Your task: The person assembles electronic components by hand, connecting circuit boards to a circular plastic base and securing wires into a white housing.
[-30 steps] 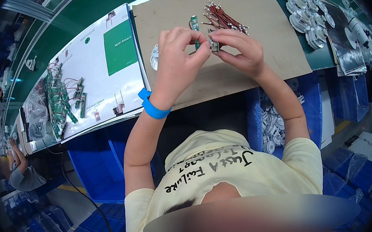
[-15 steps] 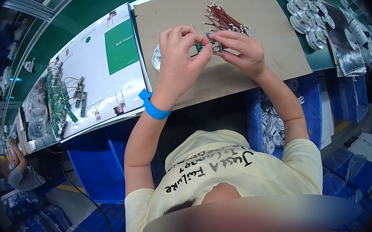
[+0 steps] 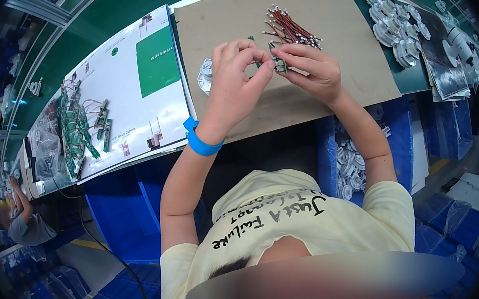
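Note:
Both hands meet above the brown cardboard sheet (image 3: 220, 23), fingers pinched close together. My left hand (image 3: 235, 83), with a blue band at its wrist, is closed on a small green circuit board (image 3: 251, 39); only an edge shows past the fingers. My right hand (image 3: 316, 71) pinches another small green board (image 3: 280, 66) with pale parts on it. The left fingertips touch or nearly touch this board; the exact contact is hidden. A bundle of red and dark wires with white ends (image 3: 294, 27) lies just beyond the right hand. A white round plastic part (image 3: 205, 76) sits partly behind the left hand.
At left, green boards with wires (image 3: 79, 128) lie on a printed white sheet (image 3: 125, 62), beside a clear plastic bag (image 3: 47, 146). White round parts (image 3: 393, 25) are piled at right near a white camera (image 3: 462, 44). Blue bins (image 3: 121, 220) stand below the table edge.
My left fingers have shifted slightly, and more of the green board's edge shows above them. The board in my right hand has turned a little. Both hands stay in nearly the same place.

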`<act>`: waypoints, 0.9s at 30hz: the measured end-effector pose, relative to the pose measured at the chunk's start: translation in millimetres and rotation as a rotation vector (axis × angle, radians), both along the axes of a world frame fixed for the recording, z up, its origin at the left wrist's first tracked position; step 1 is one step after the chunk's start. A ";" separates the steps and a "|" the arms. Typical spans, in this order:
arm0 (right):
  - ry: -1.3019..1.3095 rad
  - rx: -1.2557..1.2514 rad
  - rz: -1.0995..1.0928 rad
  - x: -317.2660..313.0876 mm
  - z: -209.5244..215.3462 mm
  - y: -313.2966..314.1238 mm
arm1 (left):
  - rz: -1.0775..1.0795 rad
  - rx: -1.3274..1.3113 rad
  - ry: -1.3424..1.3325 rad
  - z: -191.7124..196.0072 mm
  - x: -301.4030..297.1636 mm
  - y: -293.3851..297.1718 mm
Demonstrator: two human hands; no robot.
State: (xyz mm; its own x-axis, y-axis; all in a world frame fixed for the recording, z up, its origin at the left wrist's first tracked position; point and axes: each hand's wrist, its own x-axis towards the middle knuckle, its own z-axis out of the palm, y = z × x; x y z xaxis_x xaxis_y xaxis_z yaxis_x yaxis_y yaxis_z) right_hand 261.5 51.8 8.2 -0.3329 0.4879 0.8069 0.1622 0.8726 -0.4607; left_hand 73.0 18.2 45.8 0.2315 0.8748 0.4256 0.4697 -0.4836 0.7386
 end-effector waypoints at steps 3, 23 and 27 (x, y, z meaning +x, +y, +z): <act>-0.008 0.018 0.001 1.2 4.8 0.0 | -0.024 0.013 -0.021 3.1 -2.0 0.8; 0.101 -0.198 0.110 -10.1 6.8 -11.0 | -0.013 -0.083 -0.101 8.0 -4.8 -10.6; 0.041 -0.147 0.087 -10.3 10.2 -11.0 | 0.001 -0.053 -0.061 8.9 -7.2 -12.0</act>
State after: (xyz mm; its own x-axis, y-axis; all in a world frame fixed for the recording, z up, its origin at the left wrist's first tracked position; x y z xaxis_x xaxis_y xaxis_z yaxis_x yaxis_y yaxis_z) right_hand 251.2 40.8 18.4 -0.3475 0.5721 0.7429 0.0675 0.8055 -0.5887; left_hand 65.8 6.3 54.7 0.2057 0.8968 0.3916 0.4238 -0.4423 0.7904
